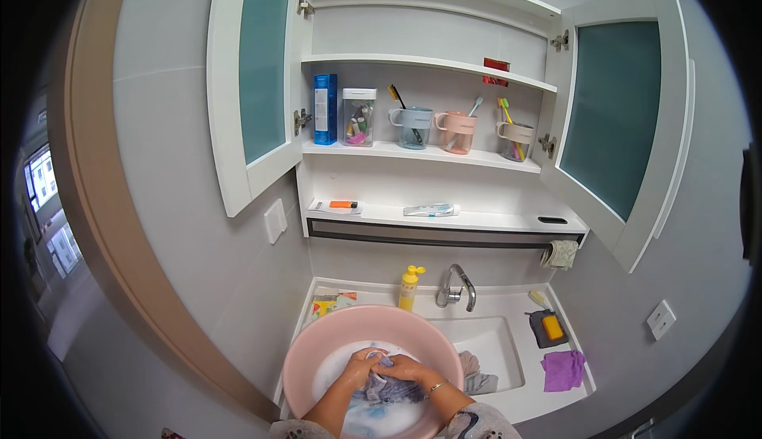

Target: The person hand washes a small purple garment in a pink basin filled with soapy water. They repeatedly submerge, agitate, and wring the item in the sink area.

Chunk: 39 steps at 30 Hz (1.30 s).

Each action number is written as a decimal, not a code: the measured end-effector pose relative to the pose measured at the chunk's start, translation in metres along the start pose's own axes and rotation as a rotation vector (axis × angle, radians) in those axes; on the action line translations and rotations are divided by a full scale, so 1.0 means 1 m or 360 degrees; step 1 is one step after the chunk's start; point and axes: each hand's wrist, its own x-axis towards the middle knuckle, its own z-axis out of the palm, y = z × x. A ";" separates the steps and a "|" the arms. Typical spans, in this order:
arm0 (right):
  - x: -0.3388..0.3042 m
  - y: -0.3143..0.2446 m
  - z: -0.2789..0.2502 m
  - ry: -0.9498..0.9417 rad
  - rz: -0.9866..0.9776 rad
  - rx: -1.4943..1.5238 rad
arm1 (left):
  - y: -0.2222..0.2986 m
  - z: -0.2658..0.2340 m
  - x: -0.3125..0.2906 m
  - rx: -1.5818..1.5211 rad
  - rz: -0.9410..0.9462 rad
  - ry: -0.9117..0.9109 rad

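A large pink basin (300, 360) stands at the front left of the white counter, with foamy water (327, 369) inside. My left hand (361, 366) and my right hand (406, 367) meet in the middle of the basin. Both are closed on a wet grey-blue garment (390, 391), pinching a bunched part of it between them. The rest of the garment trails into the suds below my fingers. A bracelet (438, 387) circles my right wrist. To the right of the basin, pinkish and grey cloths (481, 382) lie in the sink.
A chrome faucet (454, 288) and a yellow pump bottle (408, 290) stand behind the basin. On the right lie a purple cloth (563, 371) and an orange block (552, 328) on dark fabric. Above, an open-doored cabinet (429, 152) holds toothbrush cups.
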 end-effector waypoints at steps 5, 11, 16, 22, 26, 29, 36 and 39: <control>-0.006 0.005 -0.017 -0.0090 -0.0053 -0.0095 | 0.002 -0.013 -0.006 0.0415 -0.0002 -0.0189; -0.040 -0.028 -0.047 0.0096 -0.0303 0.0296 | 0.001 -0.020 -0.008 0.0901 -0.0094 -0.0536; -0.078 -0.082 -0.065 0.0232 -0.0565 0.0626 | 0.050 -0.027 -0.034 0.0814 0.0099 -0.0523; -0.091 -0.106 -0.091 0.0212 -0.0606 0.1372 | 0.102 -0.035 -0.061 -0.0834 0.0255 -0.0716; 0.013 -0.022 -0.049 0.0004 -0.0004 0.1634 | 0.049 -0.039 -0.001 -0.0796 0.0090 -0.0179; 0.055 0.033 0.000 0.0413 0.0153 0.0660 | 0.004 -0.037 0.018 -0.0100 -0.0287 0.0685; 0.131 0.160 0.104 0.0259 0.0002 -0.0652 | -0.087 -0.090 0.052 0.1845 -0.0386 0.0370; 0.135 0.179 0.095 0.0280 0.0012 -0.0878 | -0.091 -0.094 0.051 0.1480 -0.0213 0.0741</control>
